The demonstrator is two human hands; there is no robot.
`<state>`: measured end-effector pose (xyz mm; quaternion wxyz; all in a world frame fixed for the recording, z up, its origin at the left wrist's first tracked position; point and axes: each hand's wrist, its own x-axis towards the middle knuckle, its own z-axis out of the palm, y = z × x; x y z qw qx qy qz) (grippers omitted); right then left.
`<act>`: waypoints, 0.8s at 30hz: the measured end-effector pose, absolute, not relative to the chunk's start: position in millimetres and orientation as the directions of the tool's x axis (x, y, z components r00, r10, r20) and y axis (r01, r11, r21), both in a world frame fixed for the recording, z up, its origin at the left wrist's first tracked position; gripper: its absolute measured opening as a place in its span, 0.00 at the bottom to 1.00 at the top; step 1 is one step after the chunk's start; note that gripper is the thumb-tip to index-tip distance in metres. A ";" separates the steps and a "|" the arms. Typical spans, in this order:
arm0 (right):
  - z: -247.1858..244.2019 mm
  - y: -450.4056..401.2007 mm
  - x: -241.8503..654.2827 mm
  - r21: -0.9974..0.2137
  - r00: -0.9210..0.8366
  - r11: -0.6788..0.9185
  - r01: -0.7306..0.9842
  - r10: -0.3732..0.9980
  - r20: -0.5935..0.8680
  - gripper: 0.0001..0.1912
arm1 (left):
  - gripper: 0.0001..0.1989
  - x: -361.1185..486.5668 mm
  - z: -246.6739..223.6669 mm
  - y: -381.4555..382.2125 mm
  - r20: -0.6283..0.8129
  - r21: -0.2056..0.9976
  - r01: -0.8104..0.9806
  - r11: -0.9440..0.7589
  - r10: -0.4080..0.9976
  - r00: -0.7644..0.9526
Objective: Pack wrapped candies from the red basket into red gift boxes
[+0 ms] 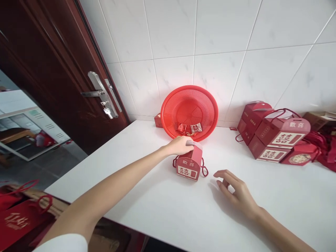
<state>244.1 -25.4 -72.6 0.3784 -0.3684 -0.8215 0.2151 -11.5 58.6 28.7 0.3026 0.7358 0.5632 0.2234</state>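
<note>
A small red gift box [187, 169] with cord handles stands on the white table [157, 210], its printed front towards me and its top flap partly raised. My left hand [180, 145] reaches over it from the left and grips the flap at the back; some fingertips are hidden. To the right of the box my right hand [236, 190] hovers over the table, empty, with fingers loosely bent and thumb apart. Behind the box a red plastic basket [170, 101] leans on the wall, holding a few small wrapped packets [195, 128].
Several red gift boxes [282, 133] are stacked at the right, beside dark red cloth bags [327, 150]. A small red box [158, 120] sits behind the basket. At lower left are red bags [21, 220] below the table edge. A brown door [60, 52] stands at left.
</note>
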 end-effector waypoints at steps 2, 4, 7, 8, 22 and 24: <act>-73.6 -24.2 244.2 -0.646 -0.428 0.618 0.449 0.783 0.451 0.11 | 0.21 -4.9 22.1 59.4 0.020 0.677 0.708 -0.199 0.967 0.253; -74.8 -22.4 244.7 -0.655 -0.402 0.598 0.463 0.800 0.446 0.12 | 0.28 0.0 15.9 62.8 0.031 0.695 0.698 -0.174 0.977 0.213; -76.8 -18.0 246.4 -0.666 -0.344 0.563 0.489 0.826 0.446 0.14 | 0.31 1.4 9.8 70.6 0.019 0.812 0.570 -0.129 0.980 0.196; -77.4 -16.3 247.2 -0.670 -0.323 0.549 0.499 0.835 0.445 0.14 | 0.30 -0.1 9.0 72.5 0.030 0.863 0.490 -0.125 0.980 0.197; -26.7 13.7 216.3 -0.492 -0.319 0.709 0.506 0.683 0.656 0.13 | 0.13 -17.1 12.1 42.6 0.080 0.830 0.469 -0.302 0.897 0.435; -8.0 20.4 204.4 -0.465 -0.459 0.715 0.522 0.694 0.555 0.13 | 0.16 -18.6 13.5 45.1 0.080 0.825 0.459 -0.330 0.872 0.484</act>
